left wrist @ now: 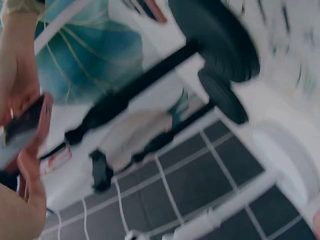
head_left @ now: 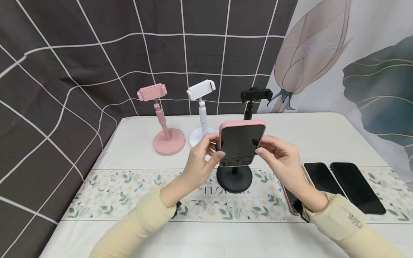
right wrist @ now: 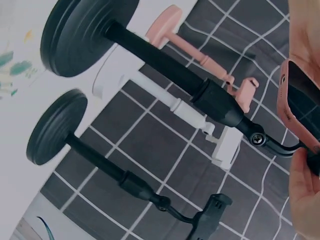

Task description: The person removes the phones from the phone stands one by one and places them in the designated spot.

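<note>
A smartphone in a pink case (head_left: 242,143) is at the head of a black phone stand (head_left: 234,180), its dark screen tilted towards me. My left hand (head_left: 200,161) grips its left edge, thumb at the front and fingers by a dark end of the stand's clamp. On the opposite edge, my right hand (head_left: 283,160) pinches the phone between thumb and curled fingers. The right wrist view shows the stand's black neck joint (right wrist: 257,139) meeting the back of the phone; most of the clamp is hidden there.
Behind stand a pink phone stand (head_left: 169,141), a white one (head_left: 202,113) and a second black one (head_left: 256,94). Several phones lie at the right, among them a black phone (head_left: 356,186) and a light-edged phone (head_left: 322,177). A floral runner (head_left: 129,195) crosses the white table.
</note>
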The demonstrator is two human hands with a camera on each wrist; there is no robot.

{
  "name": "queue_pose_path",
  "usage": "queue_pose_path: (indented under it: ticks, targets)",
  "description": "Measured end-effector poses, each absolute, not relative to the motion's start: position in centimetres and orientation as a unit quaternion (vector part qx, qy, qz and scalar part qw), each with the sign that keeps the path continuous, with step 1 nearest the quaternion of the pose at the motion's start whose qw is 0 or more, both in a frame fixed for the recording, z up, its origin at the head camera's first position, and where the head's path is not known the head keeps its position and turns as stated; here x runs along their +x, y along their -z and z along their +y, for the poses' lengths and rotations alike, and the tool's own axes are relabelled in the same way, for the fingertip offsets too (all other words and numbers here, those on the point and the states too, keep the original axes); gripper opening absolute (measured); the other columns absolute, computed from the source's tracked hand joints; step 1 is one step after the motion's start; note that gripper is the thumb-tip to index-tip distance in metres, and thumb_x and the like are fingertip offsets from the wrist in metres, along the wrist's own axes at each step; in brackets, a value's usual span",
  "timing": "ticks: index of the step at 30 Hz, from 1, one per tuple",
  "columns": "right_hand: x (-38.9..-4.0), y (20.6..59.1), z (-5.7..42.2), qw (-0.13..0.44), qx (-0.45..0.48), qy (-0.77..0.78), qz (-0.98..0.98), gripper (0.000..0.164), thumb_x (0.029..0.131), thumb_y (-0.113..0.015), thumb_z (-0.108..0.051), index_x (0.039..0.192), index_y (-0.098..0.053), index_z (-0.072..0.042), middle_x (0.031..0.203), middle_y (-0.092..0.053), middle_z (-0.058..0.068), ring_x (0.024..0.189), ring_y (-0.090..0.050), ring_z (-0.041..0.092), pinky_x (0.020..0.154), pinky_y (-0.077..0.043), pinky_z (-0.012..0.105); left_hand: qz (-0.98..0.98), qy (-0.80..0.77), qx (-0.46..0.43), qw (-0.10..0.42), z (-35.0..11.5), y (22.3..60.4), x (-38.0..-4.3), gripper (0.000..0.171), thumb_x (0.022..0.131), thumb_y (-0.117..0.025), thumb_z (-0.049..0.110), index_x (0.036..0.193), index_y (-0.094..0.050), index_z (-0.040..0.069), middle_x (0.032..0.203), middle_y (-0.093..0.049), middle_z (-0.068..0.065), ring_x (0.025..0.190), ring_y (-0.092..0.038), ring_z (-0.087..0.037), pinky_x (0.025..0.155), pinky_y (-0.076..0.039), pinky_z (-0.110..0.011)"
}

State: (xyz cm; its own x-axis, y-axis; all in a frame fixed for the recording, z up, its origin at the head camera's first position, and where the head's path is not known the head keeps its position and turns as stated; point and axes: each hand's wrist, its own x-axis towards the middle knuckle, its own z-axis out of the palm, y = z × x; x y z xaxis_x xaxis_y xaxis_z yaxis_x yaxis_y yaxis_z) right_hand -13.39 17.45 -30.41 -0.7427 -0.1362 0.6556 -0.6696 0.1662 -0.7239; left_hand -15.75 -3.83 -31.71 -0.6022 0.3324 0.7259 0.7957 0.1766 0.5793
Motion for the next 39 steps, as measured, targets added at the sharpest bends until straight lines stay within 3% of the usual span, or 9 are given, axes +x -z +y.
queue_pose_path:
  ticks: [3, 8, 13, 17, 21, 23, 29, 35, 39]
  targets:
    - [-13.4, 29.9, 17.0, 0.267, 0.275, -0.566, -0.730, 0.025, 0.079, -0.057, 0.010, 0.104, -0.057, 0.012, 0.098, -0.063, -0.018, 0.084, -0.061, 0.010, 0.077, -0.047, 0.011, -0.774, 0.396, -0.417, 0.264, -4.4, 31.1, -16.6, 0.061, 0.090, -0.024, 0.055, 0.099, -0.051, 0.001, 0.081, -0.060, -0.010, 0.067, -0.055, -0.011, 0.051, -0.049, -0.024]
    - [-13.5, 27.9, 15.8, 0.382, 0.306, -0.546, -0.680, 0.032, 0.083, -0.056, -0.001, 0.110, -0.049, 0.015, 0.114, -0.056, -0.002, 0.100, -0.052, 0.023, 0.085, -0.045, 0.019, -0.791, 0.277, -0.442, 0.318, -5.0, 30.7, -17.5, 0.063, 0.089, -0.016, 0.057, 0.084, -0.051, 0.006, 0.065, -0.056, -0.003, 0.056, -0.048, -0.008, 0.043, -0.043, -0.022]
    - [-13.5, 26.1, 13.6, 0.512, 0.322, -0.403, -0.687, 0.042, 0.085, -0.058, -0.032, 0.104, -0.054, 0.005, 0.118, -0.050, 0.016, 0.114, -0.037, 0.038, 0.097, -0.035, 0.046, -0.774, 0.202, -0.465, 0.380, -5.3, 30.0, -18.0, 0.057, 0.092, -0.020, 0.053, 0.078, -0.049, 0.006, 0.056, -0.050, -0.001, 0.045, -0.041, -0.009, 0.036, -0.037, -0.025]
    - [-13.3, 25.9, 11.9, 0.561, 0.333, -0.271, -0.708, 0.029, 0.084, -0.057, -0.028, 0.106, -0.061, -0.008, 0.126, -0.048, 0.014, 0.122, -0.026, 0.041, 0.095, -0.026, 0.065, -0.752, 0.173, -0.491, 0.404, -5.5, 29.4, -18.3, 0.051, 0.094, -0.025, 0.048, 0.079, -0.050, 0.007, 0.054, -0.051, 0.001, 0.042, -0.040, -0.009, 0.034, -0.037, -0.025]
    - [-13.4, 25.9, 10.7, 0.587, 0.329, -0.180, -0.717, 0.032, 0.081, -0.059, -0.020, 0.112, -0.061, -0.011, 0.129, -0.050, 0.011, 0.123, -0.026, 0.041, 0.090, -0.027, 0.065, -0.744, 0.163, -0.506, 0.405, -5.6, 29.0, -18.4, 0.047, 0.096, -0.027, 0.044, 0.079, -0.051, 0.007, 0.051, -0.050, 0.001, 0.041, -0.037, -0.008, 0.034, -0.036, -0.025]
    - [-13.5, 25.8, 10.2, 0.587, 0.322, -0.153, -0.727, 0.035, 0.080, -0.059, -0.017, 0.114, -0.060, -0.011, 0.127, -0.052, 0.012, 0.122, -0.029, 0.043, 0.087, -0.028, 0.064, -0.745, 0.154, -0.508, 0.404, -5.6, 29.0, -18.4, 0.040, 0.095, -0.036, 0.039, 0.078, -0.052, 0.006, 0.050, -0.050, 0.000, 0.041, -0.038, -0.009, 0.035, -0.036, -0.026]
    - [-13.7, 25.6, 9.2, 0.544, 0.280, -0.098, -0.785, 0.033, 0.082, -0.055, -0.021, 0.113, -0.057, -0.009, 0.122, -0.054, 0.018, 0.118, -0.034, 0.041, 0.080, -0.029, 0.062, -0.757, 0.129, -0.501, 0.400, -5.6, 29.1, -18.4, 0.023, 0.073, -0.066, 0.026, 0.075, -0.056, 0.006, 0.051, -0.054, -0.002, 0.043, -0.046, -0.012, 0.036, -0.041, -0.027]
    - [-13.8, 26.1, 8.6, 0.550, 0.249, -0.074, -0.794, 0.025, 0.081, -0.057, -0.025, 0.101, -0.055, -0.009, 0.111, -0.052, 0.016, 0.106, -0.038, 0.039, 0.071, -0.030, 0.061, -0.765, 0.124, -0.494, 0.395, -5.7, 29.3, -18.4, 0.024, 0.071, -0.068, 0.028, 0.074, -0.061, 0.006, 0.052, -0.057, -0.002, 0.046, -0.050, -0.013, 0.039, -0.044, -0.028]
    - [-14.1, 26.4, 8.4, 0.574, 0.241, -0.079, -0.779, 0.018, 0.080, -0.057, -0.020, 0.094, -0.055, -0.009, 0.101, -0.051, 0.014, 0.096, -0.039, 0.037, 0.064, -0.030, 0.058, -0.762, 0.128, -0.495, 0.396, -5.7, 29.3, -18.4, 0.025, 0.071, -0.068, 0.027, 0.069, -0.056, 0.006, 0.050, -0.053, -0.001, 0.043, -0.045, -0.012, 0.037, -0.041, -0.028]
